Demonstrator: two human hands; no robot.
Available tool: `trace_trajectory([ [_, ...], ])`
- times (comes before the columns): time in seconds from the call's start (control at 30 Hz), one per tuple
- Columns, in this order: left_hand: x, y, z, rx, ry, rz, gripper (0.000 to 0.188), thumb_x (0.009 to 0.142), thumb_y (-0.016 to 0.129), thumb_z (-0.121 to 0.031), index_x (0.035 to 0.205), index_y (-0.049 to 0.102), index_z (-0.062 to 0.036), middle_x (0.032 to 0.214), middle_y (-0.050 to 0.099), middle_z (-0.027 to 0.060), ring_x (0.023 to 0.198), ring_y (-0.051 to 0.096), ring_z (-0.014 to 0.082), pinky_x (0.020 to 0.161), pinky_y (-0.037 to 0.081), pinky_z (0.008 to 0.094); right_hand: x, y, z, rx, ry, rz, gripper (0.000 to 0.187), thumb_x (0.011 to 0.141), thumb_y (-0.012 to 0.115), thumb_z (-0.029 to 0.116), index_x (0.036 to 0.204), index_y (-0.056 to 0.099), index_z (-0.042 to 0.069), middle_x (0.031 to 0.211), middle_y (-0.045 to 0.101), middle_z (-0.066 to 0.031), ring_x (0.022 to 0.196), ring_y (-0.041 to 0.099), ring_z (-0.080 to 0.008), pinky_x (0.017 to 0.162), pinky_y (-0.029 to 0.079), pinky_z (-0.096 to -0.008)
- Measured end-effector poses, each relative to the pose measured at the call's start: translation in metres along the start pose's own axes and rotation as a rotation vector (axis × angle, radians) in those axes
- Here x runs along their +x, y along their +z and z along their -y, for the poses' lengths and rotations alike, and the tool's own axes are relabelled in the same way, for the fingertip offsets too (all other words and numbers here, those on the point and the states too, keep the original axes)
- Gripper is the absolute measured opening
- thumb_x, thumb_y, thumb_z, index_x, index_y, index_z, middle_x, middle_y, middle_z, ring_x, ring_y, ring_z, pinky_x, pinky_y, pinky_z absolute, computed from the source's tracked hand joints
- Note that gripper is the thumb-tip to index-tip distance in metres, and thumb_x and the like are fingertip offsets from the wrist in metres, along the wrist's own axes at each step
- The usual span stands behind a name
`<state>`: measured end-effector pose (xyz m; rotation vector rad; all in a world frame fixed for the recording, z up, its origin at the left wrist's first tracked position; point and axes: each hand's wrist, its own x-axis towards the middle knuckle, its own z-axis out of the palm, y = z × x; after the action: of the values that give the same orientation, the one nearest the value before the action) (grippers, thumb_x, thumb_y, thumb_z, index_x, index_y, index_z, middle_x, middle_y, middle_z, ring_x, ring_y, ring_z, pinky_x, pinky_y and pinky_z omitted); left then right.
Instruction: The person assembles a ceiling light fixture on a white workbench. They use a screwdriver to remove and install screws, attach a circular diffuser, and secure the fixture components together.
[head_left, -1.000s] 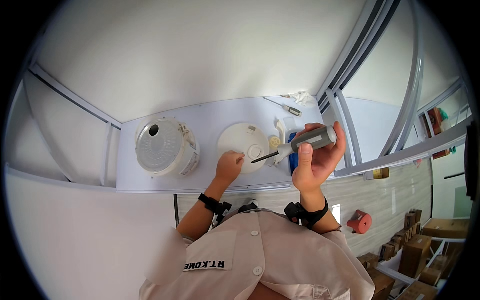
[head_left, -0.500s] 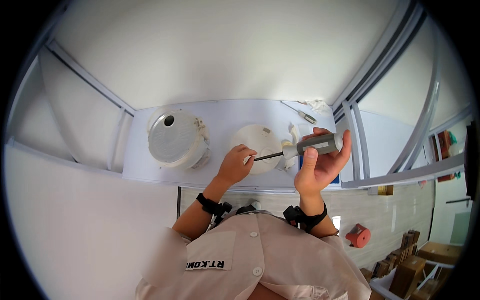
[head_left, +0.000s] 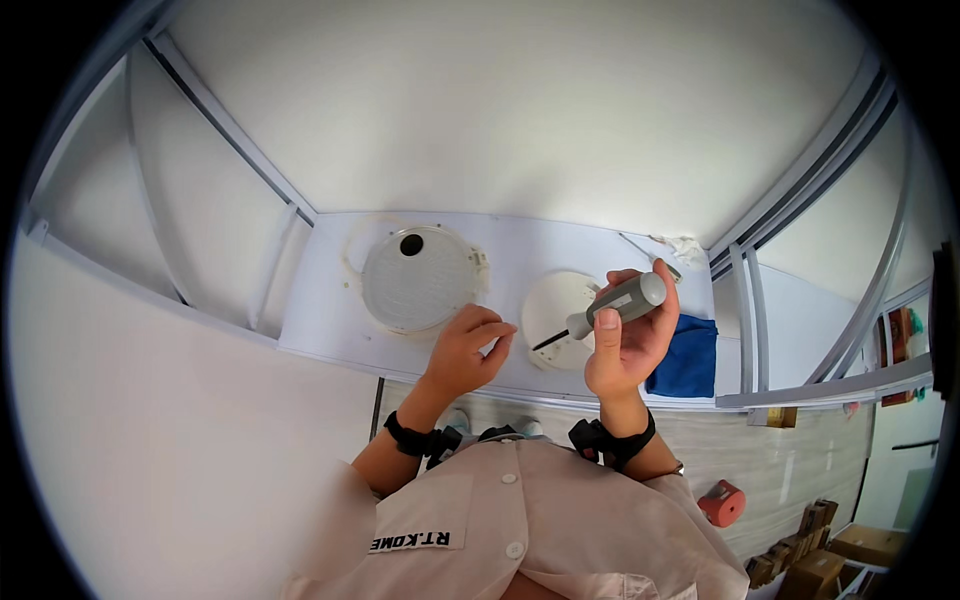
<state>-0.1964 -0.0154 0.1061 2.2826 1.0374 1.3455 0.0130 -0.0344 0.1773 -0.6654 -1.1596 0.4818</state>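
Note:
My right hand (head_left: 630,355) is wrapped round the grey handle of a screwdriver (head_left: 612,304). Its dark shaft points left and down, over the near side of a round white cover (head_left: 543,310) on the table. A short way left of the screwdriver's tip, my left hand (head_left: 466,348) has its fingers curled in to the thumb. Whatever they pinch, if anything, is too small to make out. Behind the left hand stands a round appliance body (head_left: 420,285) with a pale grey top and a dark round hole.
A second screwdriver (head_left: 652,257) lies at the back right beside a crumpled white wrapper (head_left: 683,248). On the right front of the white table (head_left: 330,315) is a folded blue cloth (head_left: 686,358). Frame posts (head_left: 757,310) rise on the right. A red roll (head_left: 722,503) sits on the floor.
My left hand has come away from the screwdriver's tip, leaving a gap. The screwdriver now tilts more steeply down to the left. The whole view has shifted, showing the blue cloth more fully.

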Motion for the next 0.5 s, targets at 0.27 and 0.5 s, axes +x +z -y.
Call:
trace_trajectory([
  [0.27,-0.005,-0.096,0.05,0.123,0.026,0.064,0.02,0.076,0.081,-0.004,0.094,0.077,-0.0087,0.094,0.071,0.0074,0.092,0.068,0.03,0.087,0.054,0.0451,-0.02,0.08,-0.006,-0.109,-0.069,0.12,0.069,0.101,0.071,0.014,0.157,0.036,-0.006,0.122,0.062,-0.0169,0.107,0.061,-0.0208,0.094,0.05,-0.0345],
  [0.5,-0.036,-0.15,0.089,0.161,0.035,0.186,0.025,0.078,0.084,-0.011,0.102,0.08,-0.0134,0.11,0.074,0.0013,0.119,0.067,0.0267,0.115,0.044,0.0537,-0.051,0.146,-0.011,-0.099,-0.08,0.098,0.071,0.101,0.072,0.015,0.158,0.035,-0.006,0.123,0.062,-0.0165,0.111,0.062,-0.0214,0.094,0.05,-0.0349],
])
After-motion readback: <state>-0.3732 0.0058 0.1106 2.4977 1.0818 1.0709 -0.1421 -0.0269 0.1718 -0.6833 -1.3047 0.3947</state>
